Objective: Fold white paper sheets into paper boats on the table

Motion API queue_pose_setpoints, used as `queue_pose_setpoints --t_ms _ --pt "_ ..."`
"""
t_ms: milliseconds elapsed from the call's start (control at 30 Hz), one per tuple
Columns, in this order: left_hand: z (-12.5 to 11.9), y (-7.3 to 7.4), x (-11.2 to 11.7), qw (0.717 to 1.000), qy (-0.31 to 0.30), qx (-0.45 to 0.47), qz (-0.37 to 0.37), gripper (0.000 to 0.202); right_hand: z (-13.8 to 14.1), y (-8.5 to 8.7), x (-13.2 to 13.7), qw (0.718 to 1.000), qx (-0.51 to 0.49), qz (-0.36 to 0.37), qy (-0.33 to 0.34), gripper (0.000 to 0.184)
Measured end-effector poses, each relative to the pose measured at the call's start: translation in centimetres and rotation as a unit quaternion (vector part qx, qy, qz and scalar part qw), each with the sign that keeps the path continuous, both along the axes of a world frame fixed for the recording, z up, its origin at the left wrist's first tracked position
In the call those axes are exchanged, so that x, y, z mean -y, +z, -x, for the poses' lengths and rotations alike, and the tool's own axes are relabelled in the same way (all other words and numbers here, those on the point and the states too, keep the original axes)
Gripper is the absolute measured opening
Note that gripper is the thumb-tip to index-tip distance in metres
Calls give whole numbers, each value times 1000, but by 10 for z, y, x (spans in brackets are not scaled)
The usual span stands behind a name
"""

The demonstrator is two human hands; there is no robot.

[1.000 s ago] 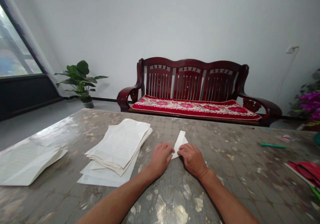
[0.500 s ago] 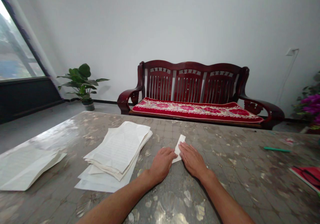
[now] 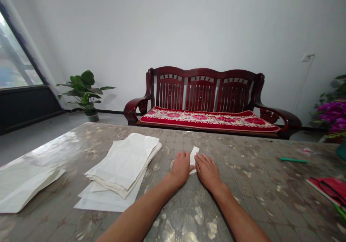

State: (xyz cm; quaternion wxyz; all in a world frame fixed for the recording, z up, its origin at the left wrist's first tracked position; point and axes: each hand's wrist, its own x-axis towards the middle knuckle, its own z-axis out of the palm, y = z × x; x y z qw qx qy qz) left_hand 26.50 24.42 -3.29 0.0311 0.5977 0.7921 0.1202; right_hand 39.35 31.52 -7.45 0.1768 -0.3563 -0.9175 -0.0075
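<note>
A small folded piece of white paper (image 3: 194,153) lies on the patterned table (image 3: 243,184), mostly covered by my hands. My left hand (image 3: 181,168) lies flat on its left part, fingers stretched out and together. My right hand (image 3: 207,170) presses flat on its right part, fingers extended. Only the paper's far corner and a strip between the hands show.
A stack of lined white sheets (image 3: 121,166) lies left of my hands, with more paper (image 3: 24,184) at the table's left edge. A green pen (image 3: 293,159) and a red item (image 3: 331,189) lie at the right. A wooden bench (image 3: 208,103) stands beyond the table.
Both hands have slid forward over the folded paper and flattened on it, so less of it shows. The view shifted slightly.
</note>
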Motion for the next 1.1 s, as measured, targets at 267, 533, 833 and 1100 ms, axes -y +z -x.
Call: queue_pose_setpoints --t_ms 267,533,833,1100 --pt "-1 13 -11 993 39 101 48 47 -5 1 -2 999 -43 21 1 36" --pt "4 6 -23 984 60 164 45 48 -9 -1 -5 998 -62 30 3 33" --pt "8 4 -27 977 73 193 55 28 -11 2 -5 992 -104 65 4 29" --pt "2 4 -18 982 22 186 -39 13 -9 -2 -15 902 -359 226 -77 67"
